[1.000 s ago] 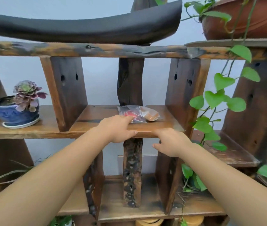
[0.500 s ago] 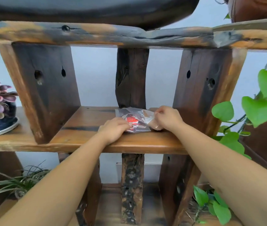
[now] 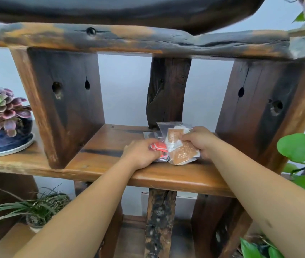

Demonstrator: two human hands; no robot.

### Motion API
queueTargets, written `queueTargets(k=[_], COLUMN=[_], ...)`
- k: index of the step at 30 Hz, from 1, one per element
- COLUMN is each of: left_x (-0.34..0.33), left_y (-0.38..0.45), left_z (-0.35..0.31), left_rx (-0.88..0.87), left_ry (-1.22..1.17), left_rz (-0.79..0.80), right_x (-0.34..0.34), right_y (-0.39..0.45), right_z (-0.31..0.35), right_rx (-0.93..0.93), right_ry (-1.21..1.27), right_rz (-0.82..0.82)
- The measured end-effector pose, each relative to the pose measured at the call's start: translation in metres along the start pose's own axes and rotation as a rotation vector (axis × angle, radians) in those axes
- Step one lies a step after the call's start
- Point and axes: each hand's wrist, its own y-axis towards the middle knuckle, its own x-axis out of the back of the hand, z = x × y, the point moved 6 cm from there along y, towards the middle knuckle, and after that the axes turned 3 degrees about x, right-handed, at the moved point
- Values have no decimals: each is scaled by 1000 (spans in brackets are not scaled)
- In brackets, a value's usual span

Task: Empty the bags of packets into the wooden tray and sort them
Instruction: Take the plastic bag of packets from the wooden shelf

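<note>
Between both hands (image 3: 142, 153) (image 3: 201, 141), bags (image 3: 175, 146) on shelf (image 3: 175, 177).

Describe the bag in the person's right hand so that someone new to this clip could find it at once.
On the middle board of the wooden shelf, between two dark uprights, lie two clear bags. The right hand grips the brown-packet bag; its neighbour, held by the left hand, shows red packets.

The left hand (image 3: 142, 154) covers the near end of the clear plastic bag of red packets (image 3: 159, 148), so the print there can't be read. At three o'clock, the right hand's (image 3: 201, 141) fingertips vanish behind the clear bag of orange packets (image 3: 181, 150) (count unclear). The blue ceramic succulent pot (image 3: 2, 139) is cropped at nine o'clock.
</note>
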Motion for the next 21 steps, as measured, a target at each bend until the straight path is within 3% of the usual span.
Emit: queueTargets(k=[4, 6, 11, 14, 16, 21], left_x=[-1, -1, -3, -3, 3, 9], left_y=[2, 4, 6, 12, 6, 2], left_z=[1, 4, 19, 20, 10, 5], left_rx=[18, 66, 220, 173, 133, 66], left_ry=[12, -62, -454, -512, -399, -299], left_rz=[37, 40, 67, 15, 7, -28], right_x=[-11, -22, -44, -63, -65, -49], right_y=[7, 12, 20, 14, 10, 6], right_z=[15, 15, 10, 18, 19, 9], right_rx=[62, 54, 148, 204, 203, 3], right_ry=[294, 284, -294, -538, -609, -290], right_rz=[6, -11, -149, 11, 55, 76])
